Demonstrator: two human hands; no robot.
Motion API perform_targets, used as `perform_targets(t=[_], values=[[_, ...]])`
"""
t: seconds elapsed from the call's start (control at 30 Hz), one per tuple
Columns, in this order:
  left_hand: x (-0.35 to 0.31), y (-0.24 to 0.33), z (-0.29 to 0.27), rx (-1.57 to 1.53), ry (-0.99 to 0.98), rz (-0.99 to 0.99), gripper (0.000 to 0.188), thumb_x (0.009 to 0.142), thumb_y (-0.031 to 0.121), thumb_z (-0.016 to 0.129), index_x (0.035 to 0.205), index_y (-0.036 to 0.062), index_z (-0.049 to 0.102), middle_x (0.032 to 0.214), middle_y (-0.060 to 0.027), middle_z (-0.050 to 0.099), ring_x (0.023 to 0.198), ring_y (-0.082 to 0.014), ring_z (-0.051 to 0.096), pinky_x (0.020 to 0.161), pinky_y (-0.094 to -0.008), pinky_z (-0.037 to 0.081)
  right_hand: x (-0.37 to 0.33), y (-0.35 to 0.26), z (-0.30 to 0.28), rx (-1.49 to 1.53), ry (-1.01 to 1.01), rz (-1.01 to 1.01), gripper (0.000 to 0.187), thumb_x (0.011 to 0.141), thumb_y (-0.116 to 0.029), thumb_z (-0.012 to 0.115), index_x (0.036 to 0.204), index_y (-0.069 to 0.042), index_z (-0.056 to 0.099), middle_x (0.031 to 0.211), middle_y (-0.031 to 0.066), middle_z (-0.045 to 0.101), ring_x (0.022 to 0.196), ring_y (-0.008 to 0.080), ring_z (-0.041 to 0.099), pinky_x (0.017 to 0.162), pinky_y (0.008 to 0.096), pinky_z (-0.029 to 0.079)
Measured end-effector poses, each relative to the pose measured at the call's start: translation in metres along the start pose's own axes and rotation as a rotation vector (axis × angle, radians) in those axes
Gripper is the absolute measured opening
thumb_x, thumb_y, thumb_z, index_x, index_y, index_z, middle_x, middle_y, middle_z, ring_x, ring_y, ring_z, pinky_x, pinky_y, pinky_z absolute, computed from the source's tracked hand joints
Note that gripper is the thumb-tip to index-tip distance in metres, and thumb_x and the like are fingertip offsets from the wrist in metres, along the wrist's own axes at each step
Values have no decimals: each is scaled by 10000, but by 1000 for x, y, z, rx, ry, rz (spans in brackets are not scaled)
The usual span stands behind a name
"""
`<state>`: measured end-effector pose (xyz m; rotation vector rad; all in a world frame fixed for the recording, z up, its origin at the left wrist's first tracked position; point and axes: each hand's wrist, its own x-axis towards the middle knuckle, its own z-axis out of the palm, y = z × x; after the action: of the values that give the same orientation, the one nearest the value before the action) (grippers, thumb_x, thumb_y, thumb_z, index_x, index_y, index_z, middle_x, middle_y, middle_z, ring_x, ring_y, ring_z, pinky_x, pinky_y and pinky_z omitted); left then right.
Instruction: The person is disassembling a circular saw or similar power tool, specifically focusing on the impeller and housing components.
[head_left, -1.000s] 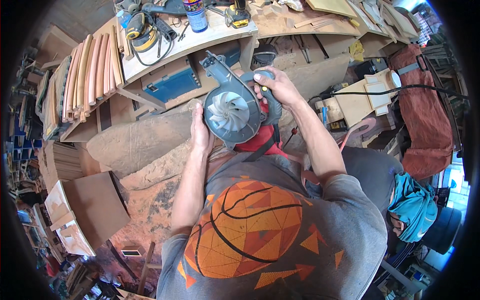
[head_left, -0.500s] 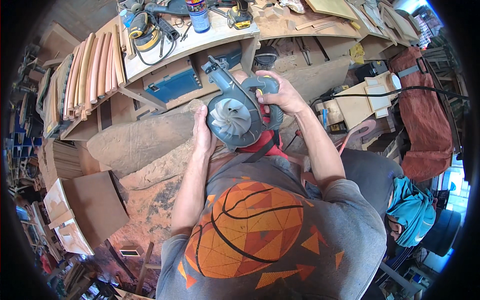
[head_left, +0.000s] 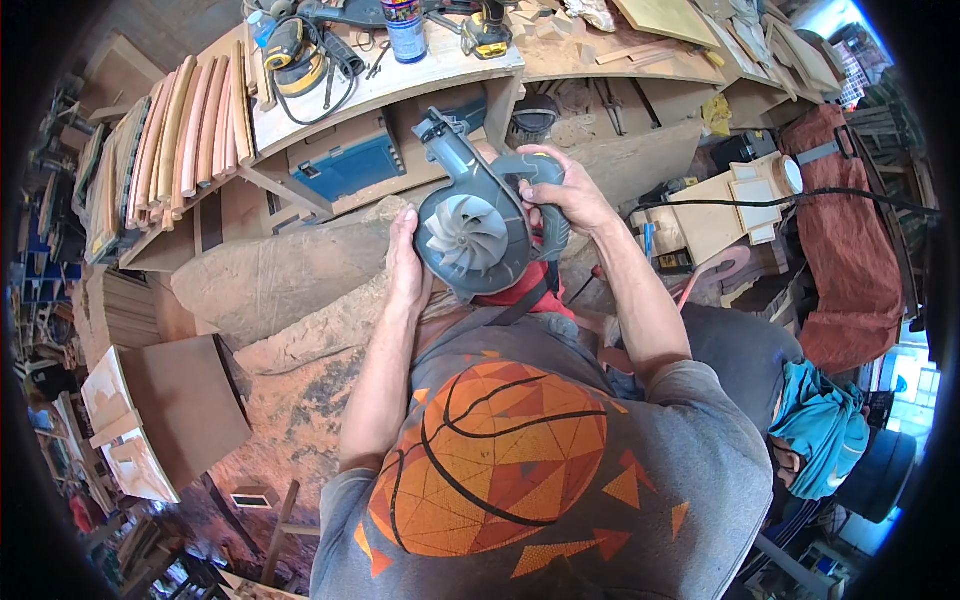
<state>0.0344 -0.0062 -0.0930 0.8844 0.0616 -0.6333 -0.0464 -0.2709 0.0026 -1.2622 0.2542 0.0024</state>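
A dark grey hand-held blower (head_left: 485,262) is held up in front of my chest, its round side uncovered. A pale bladed fan wheel (head_left: 466,233) shows inside the housing, and the outlet neck points up and away to the left. My right hand (head_left: 572,192) is wrapped round the looped handle at the upper right. Against the left side of the round housing lies my left hand (head_left: 405,258), supporting it with palm and fingers; part of those fingers is hidden behind the casing. Some red material (head_left: 518,290) is visible just below the blower.
Ahead stands a workbench (head_left: 400,95) with a sander (head_left: 297,62), a spray can (head_left: 404,35) and a cordless drill (head_left: 487,35). Blue toolbox (head_left: 345,165) below it. Wooden strips (head_left: 190,130) are stacked at left. A black cable (head_left: 740,202) crosses at right.
The blower has shifted slightly right in the picture, with its neck a little changed in tilt. Both hands keep their hold on it.
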Motion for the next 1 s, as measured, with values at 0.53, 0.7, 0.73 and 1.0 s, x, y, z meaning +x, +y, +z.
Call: perform_targets(t=[0.53,0.7,0.73,1.0], values=[[-12,2,20,122,82,50,592,1024,356,624,1444,2,402,1298,-149,534,1205,-217,559,1046,-361,473,0,6,-13,105,-87,-12,700,788,-6,758,1427,4,472,903,70,667,655,141,649,582,279,544],[-24,12,39,138,121,77,602,1017,348,631,1441,0,385,1282,-165,546,1154,-224,592,971,-361,521,2,10,-14,98,-92,-12,745,728,34,680,1439,4,458,916,87,643,638,164,624,592,298,547],[-26,13,43,171,149,75,604,1014,350,633,1441,0,388,1291,-168,542,1160,-228,588,979,-357,515,2,10,-14,102,-94,-10,737,727,28,676,1433,8,468,917,86,642,638,161,621,598,294,544],[-32,9,37,243,206,135,509,1015,320,636,1381,7,471,1279,-143,581,1145,-216,595,1030,-334,472,16,21,-23,68,-53,-48,636,762,-20,695,1377,18,538,1000,76,670,852,163,652,809,314,544]])
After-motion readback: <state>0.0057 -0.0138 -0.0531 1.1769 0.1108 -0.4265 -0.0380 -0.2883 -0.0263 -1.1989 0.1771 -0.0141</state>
